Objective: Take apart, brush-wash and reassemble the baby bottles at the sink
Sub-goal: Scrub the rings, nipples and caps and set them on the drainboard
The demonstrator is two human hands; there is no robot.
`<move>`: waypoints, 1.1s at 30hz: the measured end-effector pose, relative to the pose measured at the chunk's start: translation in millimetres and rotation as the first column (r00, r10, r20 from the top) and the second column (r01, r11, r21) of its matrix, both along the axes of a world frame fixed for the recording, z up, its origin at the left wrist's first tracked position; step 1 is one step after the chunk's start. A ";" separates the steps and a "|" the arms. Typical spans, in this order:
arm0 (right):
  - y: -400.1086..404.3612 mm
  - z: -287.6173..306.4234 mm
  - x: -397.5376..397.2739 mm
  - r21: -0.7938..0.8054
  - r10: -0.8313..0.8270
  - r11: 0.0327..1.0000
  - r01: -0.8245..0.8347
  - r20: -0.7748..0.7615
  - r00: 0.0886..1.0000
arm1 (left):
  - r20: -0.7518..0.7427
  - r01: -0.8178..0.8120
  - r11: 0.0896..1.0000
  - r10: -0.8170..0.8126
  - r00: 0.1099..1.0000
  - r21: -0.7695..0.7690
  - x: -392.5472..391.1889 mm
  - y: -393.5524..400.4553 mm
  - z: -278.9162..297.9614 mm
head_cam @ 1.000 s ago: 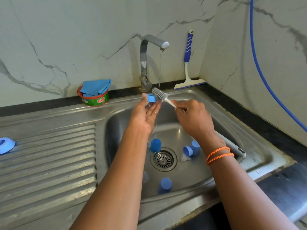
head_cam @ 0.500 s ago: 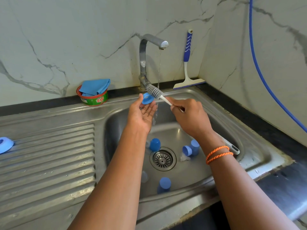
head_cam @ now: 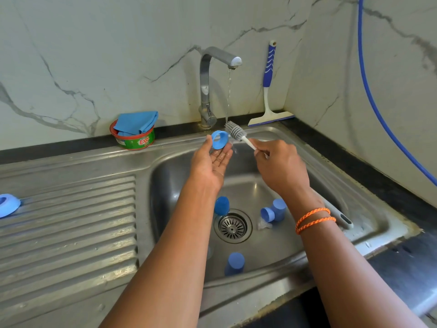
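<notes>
I'm pinching the blue ring (head_cam: 219,139) at the left hand (head_cam: 211,165) fingertips, right hand (head_cam: 280,167) clamping the brush (head_cam: 236,133) handle, probably angling bristles into the ring under the water.

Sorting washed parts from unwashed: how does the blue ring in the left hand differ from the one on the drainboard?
The held blue ring is pinched in the left hand beside the running water, tilted; the drainboard ring lies flat, untouched, cut off by the frame edge. Both are blue.
</notes>
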State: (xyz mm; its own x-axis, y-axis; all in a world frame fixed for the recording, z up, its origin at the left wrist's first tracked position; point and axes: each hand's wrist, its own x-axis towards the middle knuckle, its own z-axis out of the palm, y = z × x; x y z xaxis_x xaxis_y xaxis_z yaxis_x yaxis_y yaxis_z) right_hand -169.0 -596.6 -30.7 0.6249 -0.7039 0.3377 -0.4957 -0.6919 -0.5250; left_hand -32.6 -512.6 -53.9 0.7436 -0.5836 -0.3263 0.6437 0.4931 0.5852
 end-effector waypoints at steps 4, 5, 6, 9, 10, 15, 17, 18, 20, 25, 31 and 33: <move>-1.6 1.7 0.0 0.024 -0.002 1.000 0.002 0.018 1.000 | 0.043 0.062 0.998 -0.063 0.997 0.024 -6.5 -6.7 -2.1; -2.1 2.7 -0.4 0.024 -0.002 1.000 0.002 0.022 1.000 | 0.039 0.064 0.998 -0.065 0.997 0.022 -6.3 -6.9 -2.1; -2.3 3.8 -0.9 0.023 0.001 1.000 -0.002 0.021 1.000 | 0.034 0.061 0.998 -0.061 0.998 0.017 -5.9 -6.7 -2.1; -2.0 7.0 -4.7 0.002 0.011 1.000 -0.011 -0.022 1.000 | 0.016 0.037 0.999 -0.037 0.999 -0.003 -3.7 -5.0 -2.3; -2.6 7.2 -5.9 -0.025 0.003 1.000 -0.004 -0.060 0.998 | 0.005 0.025 1.000 -0.025 1.000 -0.008 -3.0 -4.6 -2.4; -7.3 8.4 -9.9 -0.054 0.044 0.997 -0.056 -0.203 0.978 | 0.003 -0.022 0.999 0.022 1.000 0.030 2.2 -4.6 -2.3; -5.2 11.2 -10.3 -0.066 0.078 0.993 -0.096 -0.232 0.970 | 0.012 -0.027 0.998 0.027 1.000 0.056 2.8 -4.9 -3.1; -3.9 12.4 -10.5 -0.074 0.094 0.991 -0.114 -0.235 0.967 | 0.016 -0.030 0.998 0.029 0.999 0.064 3.2 -4.8 -4.1; -4.1 12.4 -9.7 -0.086 0.114 0.987 -0.133 -0.197 0.974 | 0.027 -0.021 0.997 0.019 0.999 0.076 5.0 -4.4 -5.5; -10.5 6.2 -4.9 -0.116 0.035 0.992 -0.053 -0.154 0.988 | 0.049 0.019 0.995 -0.024 0.999 0.098 6.6 -2.2 -4.9; -12.4 13.5 -10.5 -0.094 0.092 0.988 -0.125 -0.296 0.951 | 0.099 0.006 0.986 -0.023 0.995 0.167 3.9 -0.5 -7.6; -13.0 16.7 -11.8 -0.052 0.158 0.983 -0.179 -0.277 0.948 | 0.090 -0.015 0.985 -0.001 0.996 0.170 4.1 -0.1 -7.1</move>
State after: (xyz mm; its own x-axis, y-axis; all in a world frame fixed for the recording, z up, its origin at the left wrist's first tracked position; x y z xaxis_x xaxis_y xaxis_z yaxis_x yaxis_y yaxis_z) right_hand -180.8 -609.6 -14.0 0.8073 -0.5597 0.1871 -0.4847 -0.8097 -0.3307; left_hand -28.5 -512.7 -60.9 0.7783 -0.5199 -0.3521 0.5817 0.3858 0.7161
